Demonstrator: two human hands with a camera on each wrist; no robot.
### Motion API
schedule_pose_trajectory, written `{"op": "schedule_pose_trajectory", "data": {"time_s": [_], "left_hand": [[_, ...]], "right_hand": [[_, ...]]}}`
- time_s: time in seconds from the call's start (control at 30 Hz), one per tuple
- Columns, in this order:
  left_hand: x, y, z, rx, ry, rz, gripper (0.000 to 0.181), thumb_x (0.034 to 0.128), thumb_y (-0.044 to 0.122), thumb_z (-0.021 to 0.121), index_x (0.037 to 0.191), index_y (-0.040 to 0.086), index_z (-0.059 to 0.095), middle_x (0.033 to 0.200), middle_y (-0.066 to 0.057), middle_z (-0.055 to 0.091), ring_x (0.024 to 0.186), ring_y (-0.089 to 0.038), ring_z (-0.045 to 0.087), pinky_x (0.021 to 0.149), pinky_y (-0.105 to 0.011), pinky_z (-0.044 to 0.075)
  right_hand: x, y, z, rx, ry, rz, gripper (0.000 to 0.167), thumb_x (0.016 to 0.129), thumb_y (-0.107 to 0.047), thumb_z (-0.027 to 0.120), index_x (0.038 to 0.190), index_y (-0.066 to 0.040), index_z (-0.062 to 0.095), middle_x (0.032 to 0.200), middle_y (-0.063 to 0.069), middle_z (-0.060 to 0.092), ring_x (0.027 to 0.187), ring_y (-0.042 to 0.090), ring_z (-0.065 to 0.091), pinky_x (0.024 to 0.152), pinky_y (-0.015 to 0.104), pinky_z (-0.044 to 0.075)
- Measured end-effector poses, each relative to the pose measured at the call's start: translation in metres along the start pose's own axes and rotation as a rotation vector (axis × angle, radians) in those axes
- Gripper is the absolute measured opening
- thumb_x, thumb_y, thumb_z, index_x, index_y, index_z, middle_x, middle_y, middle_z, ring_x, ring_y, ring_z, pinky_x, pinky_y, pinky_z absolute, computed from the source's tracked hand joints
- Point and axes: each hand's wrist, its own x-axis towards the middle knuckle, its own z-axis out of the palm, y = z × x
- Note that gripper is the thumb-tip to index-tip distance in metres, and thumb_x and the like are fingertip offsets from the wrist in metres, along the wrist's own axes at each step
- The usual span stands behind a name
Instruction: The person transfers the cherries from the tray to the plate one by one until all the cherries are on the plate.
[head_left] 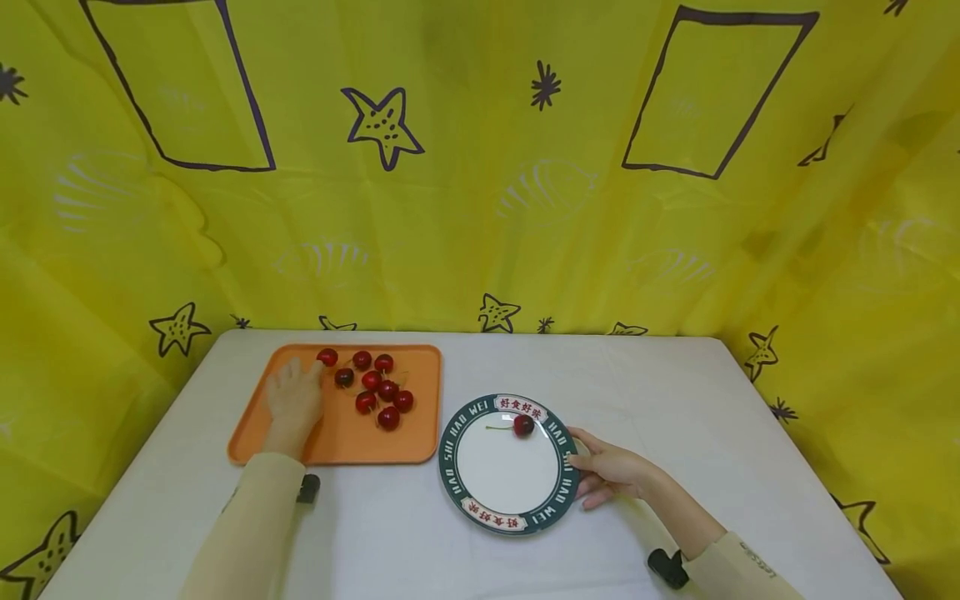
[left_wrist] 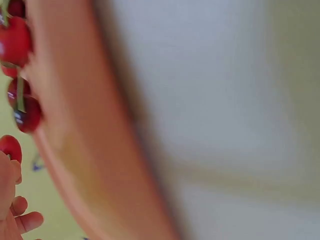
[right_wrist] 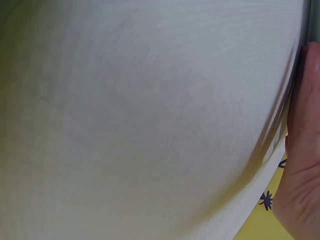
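Over the left part of an orange tray [head_left: 337, 446] is my left hand [head_left: 295, 398], its fingers spread and reaching toward the far rim. Its thumb side is close against a red cherry [head_left: 327, 357]; in the left wrist view that cherry [left_wrist: 11, 148] shows beside a fingertip, and whether they touch I cannot tell. Several more cherries [head_left: 387, 391] with stems lie in the tray to the right. My right hand [head_left: 611, 471] grips the right rim of a white plate [head_left: 506, 475] with a dark green lettered border. One cherry [head_left: 523, 426] with its stem lies on the plate.
A white-covered table [head_left: 390, 533] carries the tray at left and the plate near the middle. Behind and beside it hangs a yellow curtain [head_left: 465, 233] with starfish drawings. Dark devices are on both wrists.
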Motion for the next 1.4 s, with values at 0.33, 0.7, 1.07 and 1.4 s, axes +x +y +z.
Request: {"op": "schedule_pose_trajectory", "data": {"time_s": [0.33,0.7,1.07,1.4], "left_hand": [[0.007,0.037,-0.017,0.065,0.12,0.146,0.039,0.0881,0.004,0.049,0.127,0.009,0.046,0.123,-0.025,0.034,0.108,-0.041,0.034,0.094,-0.055,0.027],[-0.005,0.088,-0.022,0.125,0.214,0.316,0.029,0.0897,0.009,0.055,0.117,0.017,0.052,0.112,-0.018,0.04,0.102,-0.034,0.039,0.091,-0.049,0.03],[-0.022,0.133,-0.008,0.118,0.159,0.448,0.036,0.0884,0.009,0.056,0.121,0.023,0.055,0.12,-0.017,0.046,0.113,-0.035,0.042,0.1,-0.051,0.03],[-0.035,0.163,0.006,0.31,0.105,0.564,0.04,0.0856,0.022,0.061,0.123,0.029,0.05,0.124,-0.008,0.046,0.115,-0.026,0.041,0.1,-0.044,0.034]], "right_hand": [[0.001,0.001,0.0,0.0,0.011,0.004,0.059,0.096,-0.012,0.041,0.146,-0.014,0.01,0.078,0.01,0.051,0.058,0.014,0.057,0.059,0.037,0.054],[0.003,0.002,-0.001,0.01,0.012,0.004,0.059,0.096,-0.012,0.041,0.146,-0.015,0.01,0.078,0.01,0.052,0.057,0.014,0.058,0.059,0.036,0.054],[0.003,0.003,-0.001,0.006,0.005,-0.005,0.058,0.096,-0.012,0.041,0.146,-0.015,0.011,0.077,0.01,0.052,0.057,0.014,0.058,0.058,0.036,0.054],[0.003,0.002,0.0,-0.001,0.018,-0.001,0.058,0.096,-0.012,0.042,0.146,-0.015,0.012,0.077,0.01,0.051,0.057,0.014,0.057,0.058,0.036,0.054]]}}
